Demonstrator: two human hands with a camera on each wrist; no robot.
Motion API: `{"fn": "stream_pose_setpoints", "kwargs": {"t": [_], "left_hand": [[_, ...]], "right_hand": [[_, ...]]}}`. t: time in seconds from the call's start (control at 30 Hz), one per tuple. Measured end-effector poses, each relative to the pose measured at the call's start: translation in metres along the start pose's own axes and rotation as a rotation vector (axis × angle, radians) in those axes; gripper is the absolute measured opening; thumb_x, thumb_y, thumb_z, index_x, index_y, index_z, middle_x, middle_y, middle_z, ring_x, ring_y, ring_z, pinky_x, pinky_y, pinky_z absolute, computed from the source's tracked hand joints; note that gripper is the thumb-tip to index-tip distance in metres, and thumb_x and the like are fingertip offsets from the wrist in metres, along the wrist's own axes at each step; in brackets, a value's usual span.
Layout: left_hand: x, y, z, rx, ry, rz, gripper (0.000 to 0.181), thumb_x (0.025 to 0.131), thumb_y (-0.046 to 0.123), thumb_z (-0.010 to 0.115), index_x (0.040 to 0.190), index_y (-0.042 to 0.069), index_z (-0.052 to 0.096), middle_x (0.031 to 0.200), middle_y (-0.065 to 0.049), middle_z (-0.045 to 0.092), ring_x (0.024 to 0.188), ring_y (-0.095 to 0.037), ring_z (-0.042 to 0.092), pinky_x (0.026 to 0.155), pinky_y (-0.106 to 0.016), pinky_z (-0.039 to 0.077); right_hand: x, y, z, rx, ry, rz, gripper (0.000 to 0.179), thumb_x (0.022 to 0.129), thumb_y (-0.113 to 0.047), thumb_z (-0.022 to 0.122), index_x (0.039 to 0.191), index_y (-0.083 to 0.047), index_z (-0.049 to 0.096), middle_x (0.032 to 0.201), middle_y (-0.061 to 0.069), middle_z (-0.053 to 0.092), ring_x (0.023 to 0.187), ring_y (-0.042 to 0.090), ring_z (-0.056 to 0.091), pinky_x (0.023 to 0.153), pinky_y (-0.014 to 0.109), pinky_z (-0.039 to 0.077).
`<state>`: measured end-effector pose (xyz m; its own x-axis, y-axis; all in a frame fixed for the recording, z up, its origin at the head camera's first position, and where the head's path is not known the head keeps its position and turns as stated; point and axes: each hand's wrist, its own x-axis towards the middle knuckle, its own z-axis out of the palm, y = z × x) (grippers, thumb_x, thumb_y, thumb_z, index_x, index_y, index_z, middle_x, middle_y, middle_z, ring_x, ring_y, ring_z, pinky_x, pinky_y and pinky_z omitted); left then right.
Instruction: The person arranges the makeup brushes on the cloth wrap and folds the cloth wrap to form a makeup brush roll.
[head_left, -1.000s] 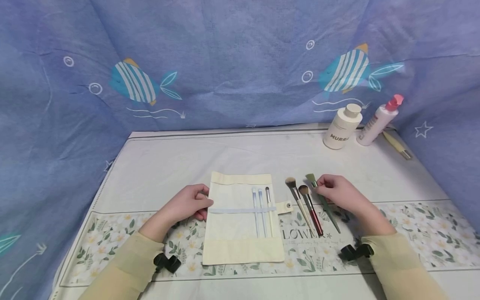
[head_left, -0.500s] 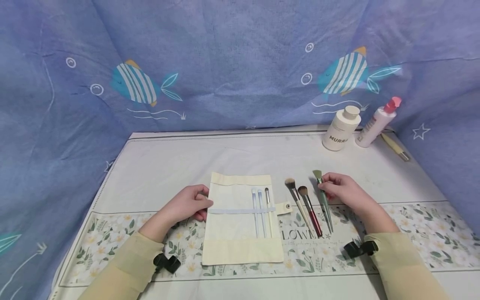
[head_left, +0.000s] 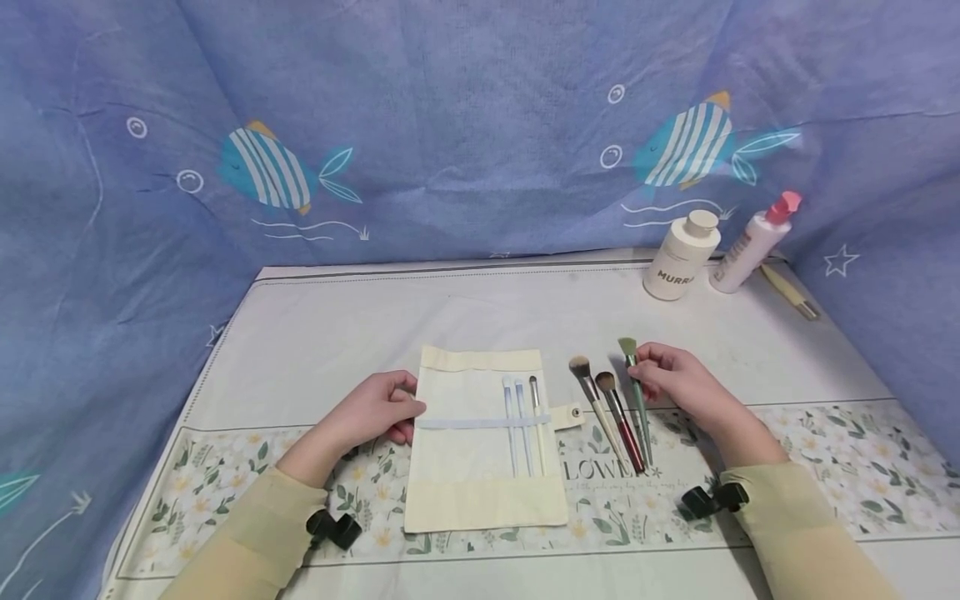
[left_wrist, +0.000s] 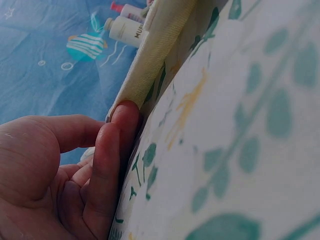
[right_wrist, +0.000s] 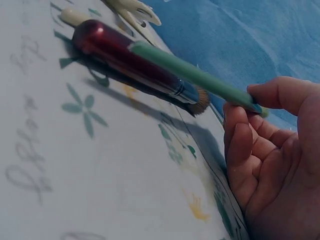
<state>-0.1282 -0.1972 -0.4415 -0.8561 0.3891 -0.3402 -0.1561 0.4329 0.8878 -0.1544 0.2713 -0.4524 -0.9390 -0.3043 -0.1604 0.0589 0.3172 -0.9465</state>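
Observation:
A cream fabric brush roll (head_left: 465,454) lies unfolded on the table, with several slim makeup brushes (head_left: 521,425) tucked under its pale elastic band. My left hand (head_left: 378,407) pinches the roll's left edge between thumb and fingers; in the left wrist view the fingertips (left_wrist: 125,114) are under the cloth. My right hand (head_left: 675,377) holds a green makeup brush (head_left: 640,404) near its bristle end, bristles pointing away. In the right wrist view its green handle (right_wrist: 195,77) is raised off the table. Left of it lie a red-handled brush (head_left: 624,429) and a cream-handled brush (head_left: 600,408).
At the back right stand a white bottle (head_left: 680,257) and a pump bottle with a pink top (head_left: 753,244). Beside them lies a yellowish handled object (head_left: 790,292). A blue fish-print curtain (head_left: 480,125) encloses the table. The roll's snap tab (head_left: 570,416) sticks out to the right.
My right hand has lifted the green brush and turned it more upright, its handle end swinging left toward the red brush. My left hand stays at the roll's edge.

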Motion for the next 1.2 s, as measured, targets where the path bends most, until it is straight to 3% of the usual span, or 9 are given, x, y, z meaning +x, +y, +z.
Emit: {"fn": "stream_pose_setpoints", "kwargs": {"t": [0.33,0.63,0.97,1.2], "left_hand": [[-0.001,0.000,0.000,-0.010,-0.002,-0.003,0.031,0.101,0.013,0.064,0.123,-0.005,0.051,0.074,-0.008,0.072,0.059,-0.018,0.068,0.057,-0.032,0.062],[0.000,0.001,0.000,-0.007,0.003,-0.007,0.032,0.101,0.013,0.064,0.124,-0.005,0.051,0.075,-0.008,0.072,0.059,-0.017,0.068,0.057,-0.032,0.062],[0.000,-0.001,0.001,-0.008,0.014,-0.001,0.032,0.101,0.013,0.064,0.124,-0.006,0.052,0.078,-0.009,0.074,0.059,-0.018,0.069,0.057,-0.032,0.062],[-0.001,0.000,0.000,0.004,0.012,0.008,0.032,0.101,0.013,0.064,0.124,-0.005,0.052,0.072,-0.008,0.070,0.060,-0.019,0.069,0.058,-0.032,0.062]], "right_hand": [[-0.002,-0.002,0.002,0.133,0.015,-0.031,0.018,0.106,-0.012,0.053,0.102,0.003,0.044,0.072,-0.003,0.053,0.060,0.012,0.051,0.057,0.030,0.055],[-0.003,-0.006,0.007,0.277,0.080,-0.059,0.026,0.109,-0.022,0.056,0.102,0.003,0.056,0.068,0.000,0.050,0.057,0.016,0.056,0.056,0.029,0.054],[0.004,-0.016,0.012,0.268,0.144,-0.030,0.031,0.106,-0.024,0.061,0.108,0.007,0.055,0.072,-0.003,0.057,0.059,0.013,0.057,0.054,0.027,0.052],[0.008,-0.022,0.015,0.283,0.134,-0.030,0.021,0.106,-0.019,0.061,0.104,0.002,0.055,0.072,-0.003,0.057,0.059,0.012,0.058,0.054,0.027,0.053]]}}
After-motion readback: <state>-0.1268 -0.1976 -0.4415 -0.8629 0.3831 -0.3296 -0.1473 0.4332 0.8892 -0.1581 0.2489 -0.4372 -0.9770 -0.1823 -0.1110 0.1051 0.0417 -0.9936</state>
